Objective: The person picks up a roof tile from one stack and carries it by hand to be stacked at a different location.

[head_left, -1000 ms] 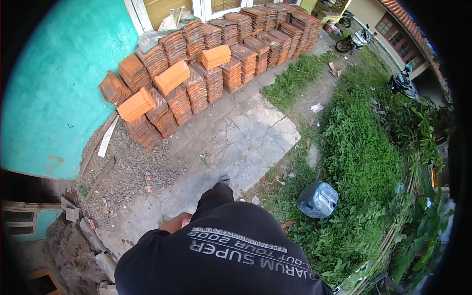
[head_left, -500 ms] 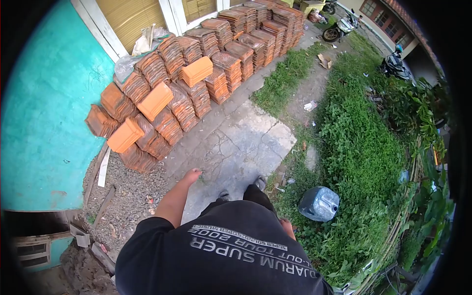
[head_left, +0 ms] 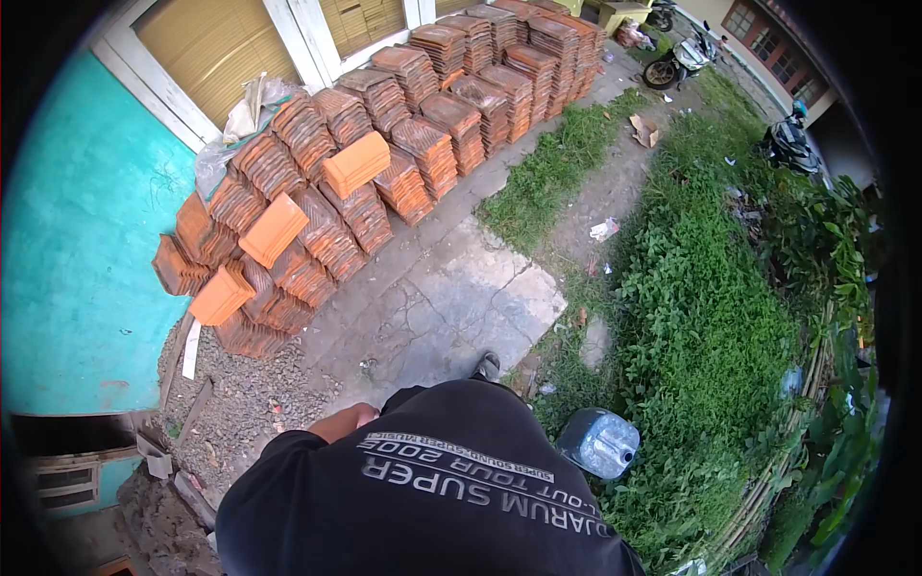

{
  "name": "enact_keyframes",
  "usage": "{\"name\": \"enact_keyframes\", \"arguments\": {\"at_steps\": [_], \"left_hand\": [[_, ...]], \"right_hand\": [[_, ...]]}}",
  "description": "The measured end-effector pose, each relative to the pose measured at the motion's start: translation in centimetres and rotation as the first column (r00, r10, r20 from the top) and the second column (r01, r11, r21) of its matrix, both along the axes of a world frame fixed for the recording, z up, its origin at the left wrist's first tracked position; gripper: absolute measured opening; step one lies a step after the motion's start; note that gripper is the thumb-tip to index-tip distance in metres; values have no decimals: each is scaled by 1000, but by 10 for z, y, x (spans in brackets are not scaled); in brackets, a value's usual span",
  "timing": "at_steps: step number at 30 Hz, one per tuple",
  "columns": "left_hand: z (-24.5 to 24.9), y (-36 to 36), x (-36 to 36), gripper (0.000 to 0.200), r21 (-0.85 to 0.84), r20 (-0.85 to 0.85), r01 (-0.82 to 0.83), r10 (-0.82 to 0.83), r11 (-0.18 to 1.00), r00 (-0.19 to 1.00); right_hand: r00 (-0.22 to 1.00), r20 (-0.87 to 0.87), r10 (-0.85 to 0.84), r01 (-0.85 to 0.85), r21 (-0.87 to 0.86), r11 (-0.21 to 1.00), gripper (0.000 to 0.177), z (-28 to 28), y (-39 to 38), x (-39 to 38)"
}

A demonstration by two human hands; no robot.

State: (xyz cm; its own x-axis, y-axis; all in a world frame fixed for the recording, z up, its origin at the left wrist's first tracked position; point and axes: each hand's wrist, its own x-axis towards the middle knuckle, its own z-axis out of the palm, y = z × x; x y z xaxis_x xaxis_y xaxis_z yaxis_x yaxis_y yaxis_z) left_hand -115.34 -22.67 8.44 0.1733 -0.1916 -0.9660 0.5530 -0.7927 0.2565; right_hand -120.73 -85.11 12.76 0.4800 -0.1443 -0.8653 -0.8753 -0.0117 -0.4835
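My left hand [head_left: 355, 420] is in front of my left side, close against the dark shirt [head_left: 461, 480]. Its fingers are hidden behind the shirt, and nothing can be seen in it. My right hand does not show. Ahead and to the left stand rows of stacked roof tiles [head_left: 423, 158] along the wall. Lighter orange tiles lie on top of the nearer stacks: one pile [head_left: 356, 164], another [head_left: 274, 230] and a third [head_left: 222, 294].
One foot [head_left: 488, 365] is on a cracked concrete slab [head_left: 461, 298]. A bluish plastic jerrycan [head_left: 597, 444] sits at the right beside green plants [head_left: 711, 307]. Gravel [head_left: 250, 413] lies at the left. A parked motorbike [head_left: 687, 60] stands farther back.
My left hand has drawn back towards my body, and my right hand has gone out of sight. The tile stacks and jerrycan have shifted slightly left and down in view.
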Motion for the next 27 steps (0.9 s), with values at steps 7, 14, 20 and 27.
{"name": "enact_keyframes", "arguments": {"at_steps": [7, 14, 20, 27], "left_hand": [[46, -67, 163, 45, 344, 546, 383, -515, 857, 661], [109, -144, 250, 59, -118, 670, -387, 361, 914, 649], [4, -115, 246, 49, 237, 595, 499, -530, 834, 604], [5, -121, 263, 46, -99, 123, 27, -15, 995, 992]], "right_hand": [[982, 44, -186, 183, 60, 981, 19, 14, -75, 140], [990, 71, -125, 131, -83, 988, 25, 47, -89, 251], [996, 0, -95, 95, 1, 996, 34, 34, -65, 253], [999, -31, -16, 14, -39, 999, 37, 6, -100, 279]]}}
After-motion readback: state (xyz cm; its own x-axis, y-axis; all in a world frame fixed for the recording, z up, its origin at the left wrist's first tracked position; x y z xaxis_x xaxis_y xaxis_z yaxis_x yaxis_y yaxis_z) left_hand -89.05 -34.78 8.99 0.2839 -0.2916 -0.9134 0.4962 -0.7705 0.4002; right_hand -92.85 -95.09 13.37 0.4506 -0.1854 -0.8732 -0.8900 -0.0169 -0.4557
